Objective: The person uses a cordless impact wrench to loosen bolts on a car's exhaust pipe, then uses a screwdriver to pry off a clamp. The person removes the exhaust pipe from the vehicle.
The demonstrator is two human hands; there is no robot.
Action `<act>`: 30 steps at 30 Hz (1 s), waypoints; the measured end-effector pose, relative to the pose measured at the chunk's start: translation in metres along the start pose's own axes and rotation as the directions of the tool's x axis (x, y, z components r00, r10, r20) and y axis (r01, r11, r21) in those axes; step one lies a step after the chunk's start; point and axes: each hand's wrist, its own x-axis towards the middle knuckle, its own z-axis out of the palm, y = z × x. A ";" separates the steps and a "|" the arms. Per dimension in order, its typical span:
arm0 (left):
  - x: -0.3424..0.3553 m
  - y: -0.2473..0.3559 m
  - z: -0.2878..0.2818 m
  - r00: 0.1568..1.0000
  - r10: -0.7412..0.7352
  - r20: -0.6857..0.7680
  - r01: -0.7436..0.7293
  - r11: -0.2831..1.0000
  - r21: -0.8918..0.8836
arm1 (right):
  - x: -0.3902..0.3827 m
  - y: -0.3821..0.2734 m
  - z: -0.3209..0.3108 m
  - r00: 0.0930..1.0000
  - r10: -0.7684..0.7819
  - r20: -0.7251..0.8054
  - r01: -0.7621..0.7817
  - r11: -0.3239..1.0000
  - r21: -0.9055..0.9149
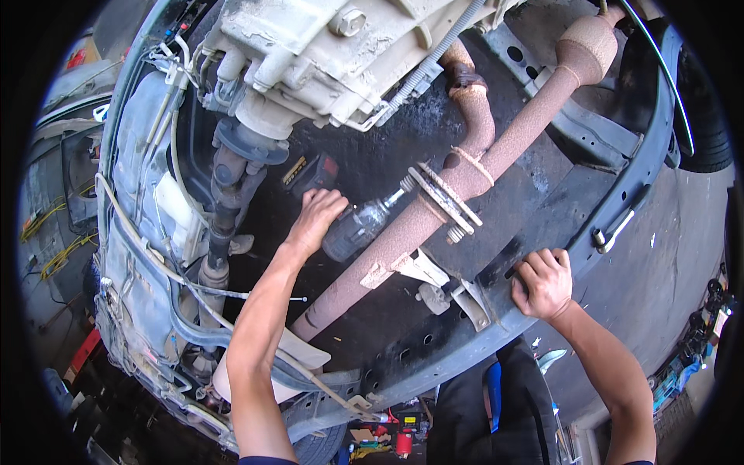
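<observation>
My left hand (314, 221) is closed round the grip of a cordless impact wrench (358, 232) with a dark body and a red-and-black battery pack (310, 172). The tool's socket end (407, 184) meets a bolt at the flange (446, 194) of a rusty exhaust pipe (387, 252). At the right, my right hand (542, 283) has its fingers curled over the edge of the dark vehicle frame rail (457, 341). Its fingertips are partly hidden.
A pale gearbox housing (310, 54) fills the top. A drive shaft (225, 201) runs down at left. A ratchet wrench (614, 231) rests on the frame rail beyond my right hand. Tyres (701, 116), hoses and brackets surround the pipe; tools lie along the floor at far right.
</observation>
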 end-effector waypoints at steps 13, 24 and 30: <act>-0.002 0.002 0.004 0.998 -0.001 -0.060 0.002 1.000 0.017 | -0.001 0.003 0.002 1.000 0.004 -0.024 -0.004 1.000 -0.006; -0.002 0.005 0.011 0.994 0.004 -0.111 0.002 0.999 0.051 | -0.002 0.000 0.003 1.000 0.021 0.000 -0.021 1.000 -0.005; -0.001 0.006 0.014 0.991 -0.004 -0.131 0.012 0.998 0.060 | -0.001 0.000 0.004 1.000 0.019 0.000 -0.019 1.000 -0.006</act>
